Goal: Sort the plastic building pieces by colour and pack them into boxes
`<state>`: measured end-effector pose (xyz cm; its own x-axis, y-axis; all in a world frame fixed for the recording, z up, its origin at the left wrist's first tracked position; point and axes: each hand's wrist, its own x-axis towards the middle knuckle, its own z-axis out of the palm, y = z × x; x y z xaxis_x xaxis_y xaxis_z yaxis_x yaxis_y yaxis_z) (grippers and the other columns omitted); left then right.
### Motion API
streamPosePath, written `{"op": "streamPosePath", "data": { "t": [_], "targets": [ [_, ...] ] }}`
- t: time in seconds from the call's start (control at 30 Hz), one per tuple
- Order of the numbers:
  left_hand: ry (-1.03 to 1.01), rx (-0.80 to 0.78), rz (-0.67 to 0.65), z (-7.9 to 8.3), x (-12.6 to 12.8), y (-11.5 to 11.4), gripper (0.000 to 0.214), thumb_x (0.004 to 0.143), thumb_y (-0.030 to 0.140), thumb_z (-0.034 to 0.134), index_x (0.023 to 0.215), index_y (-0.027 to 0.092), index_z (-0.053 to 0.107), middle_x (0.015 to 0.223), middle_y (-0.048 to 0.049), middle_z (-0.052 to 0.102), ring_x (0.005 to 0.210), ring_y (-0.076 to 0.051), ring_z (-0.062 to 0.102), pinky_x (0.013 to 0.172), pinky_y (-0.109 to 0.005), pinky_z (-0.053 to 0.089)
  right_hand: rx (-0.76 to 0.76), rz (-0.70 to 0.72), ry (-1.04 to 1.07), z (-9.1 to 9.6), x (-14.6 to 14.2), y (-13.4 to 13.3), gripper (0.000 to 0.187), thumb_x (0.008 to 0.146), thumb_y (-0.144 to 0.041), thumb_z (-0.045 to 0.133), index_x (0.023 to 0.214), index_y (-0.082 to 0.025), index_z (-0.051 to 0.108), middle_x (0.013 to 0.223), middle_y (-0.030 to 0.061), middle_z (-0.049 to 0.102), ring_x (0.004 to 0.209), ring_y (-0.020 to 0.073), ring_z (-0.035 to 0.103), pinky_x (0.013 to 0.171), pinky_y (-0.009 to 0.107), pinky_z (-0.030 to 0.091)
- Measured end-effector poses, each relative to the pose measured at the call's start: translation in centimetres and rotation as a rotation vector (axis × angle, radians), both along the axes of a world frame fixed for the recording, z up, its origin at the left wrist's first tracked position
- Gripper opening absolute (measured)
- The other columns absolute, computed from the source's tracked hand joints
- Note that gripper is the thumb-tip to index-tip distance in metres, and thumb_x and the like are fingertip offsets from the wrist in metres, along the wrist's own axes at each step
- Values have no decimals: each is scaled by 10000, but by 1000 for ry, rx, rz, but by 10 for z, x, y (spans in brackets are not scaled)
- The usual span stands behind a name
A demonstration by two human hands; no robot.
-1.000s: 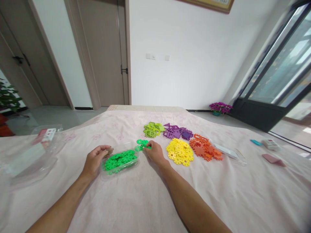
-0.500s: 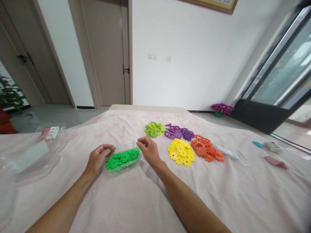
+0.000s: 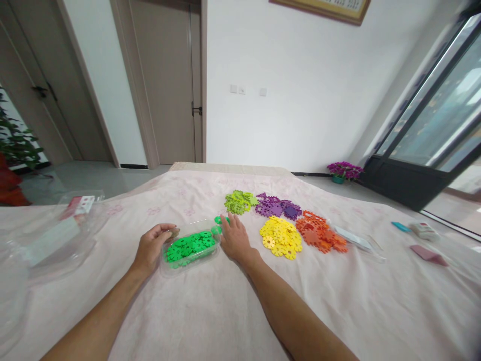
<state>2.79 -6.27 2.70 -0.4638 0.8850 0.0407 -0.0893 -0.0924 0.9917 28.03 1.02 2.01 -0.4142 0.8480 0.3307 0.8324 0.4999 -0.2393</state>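
Observation:
A clear plastic tray [image 3: 209, 251] stands on the cloth before me, holding a heap of green flower-shaped plastic pieces [image 3: 191, 245]. My left hand [image 3: 151, 245] pinches the tray's left end between thumb and fingers. Just beyond the opposite end, my right hand [image 3: 236, 235] lies palm down with its fingers stretched forward. Loose green pieces [image 3: 217, 229] show on the cloth by its fingertips; whether the fingers touch them is hard to tell, since the hand hides what is under it.
Piles of yellow [image 3: 281, 236], orange [image 3: 321, 233], purple [image 3: 277, 205] and lime-green [image 3: 239, 201] pieces lie to the right. Clear plastic packaging [image 3: 56, 235] is at the left. Farther right are a clear bag [image 3: 358, 239], a blue item [image 3: 401, 226] and a pink item [image 3: 429, 254].
My right hand has come down from above the tray's right end to the cloth beside it, its pinched fingers now straightened. Green pieces show by its fingertips. My left hand stays put.

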Motion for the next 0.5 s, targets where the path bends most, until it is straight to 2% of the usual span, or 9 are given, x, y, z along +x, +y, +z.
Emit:
{"op": "streamPosePath", "data": {
  "t": [0.17,0.3,0.4,0.5],
  "targets": [
    [4,4,-6,-3,-2,1,344,610,344,766,888,155,695,839,-68,766,767,-208,710,753,-320,538,-13,47,-118,5,-3,10,584,976,-460,443,1514,-259,335,1574,144,306,1440,297,259,1124,465,272],
    [-15,10,-23,-6,-4,2,355,613,360,780,892,157,699,854,-74,768,795,-211,716,770,-317,538,11,112,-235,10,-9,18,486,987,-471,407,1444,-308,418,1481,122,430,1343,287,381,1049,467,344],
    [-18,9,-31,-7,-4,3,363,616,375,788,894,159,700,859,-76,769,797,-207,715,770,-312,535,43,102,-297,12,-16,19,355,991,-393,412,1299,-265,535,1326,129,546,1184,270,507,951,435,408],
    [-8,9,-31,-7,-5,3,370,618,376,786,902,157,698,864,-78,769,798,-207,712,768,-312,530,40,113,-372,13,-20,20,266,985,-262,412,1186,-207,577,1191,129,608,1046,249,572,876,395,440]
  ]
}}
